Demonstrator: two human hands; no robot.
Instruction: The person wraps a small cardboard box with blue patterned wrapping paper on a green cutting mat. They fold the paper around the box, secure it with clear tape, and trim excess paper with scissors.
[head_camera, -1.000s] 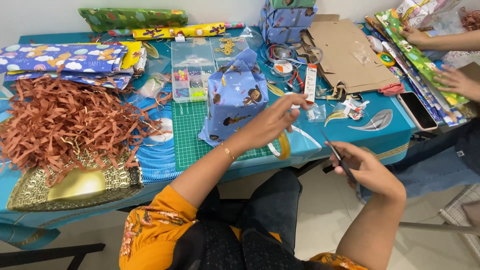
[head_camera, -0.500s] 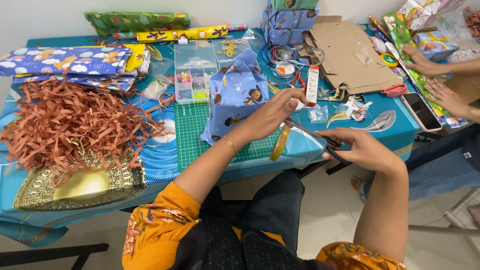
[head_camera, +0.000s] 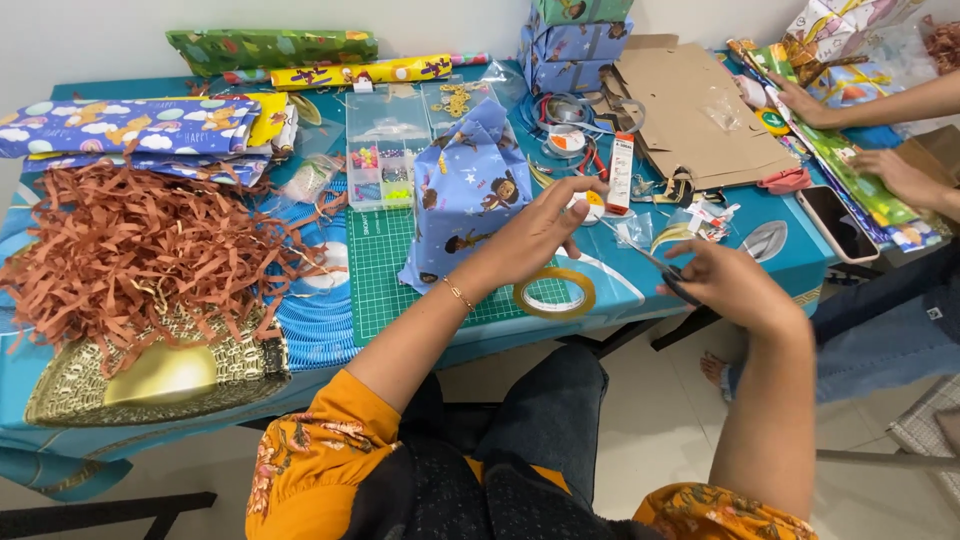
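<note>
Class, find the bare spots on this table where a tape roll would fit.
Free: the green cutting mat between the shredded paper and the wrapped gift, and the blue cloth beside the phone. Crowded: the back, around the bead box and cardboard.

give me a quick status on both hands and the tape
Left hand pinching a strip pulled off the tape roll, roll hanging below it. Right hand gripping scissors at the strip. Wrapped blue gift just behind; nothing blocking.
</note>
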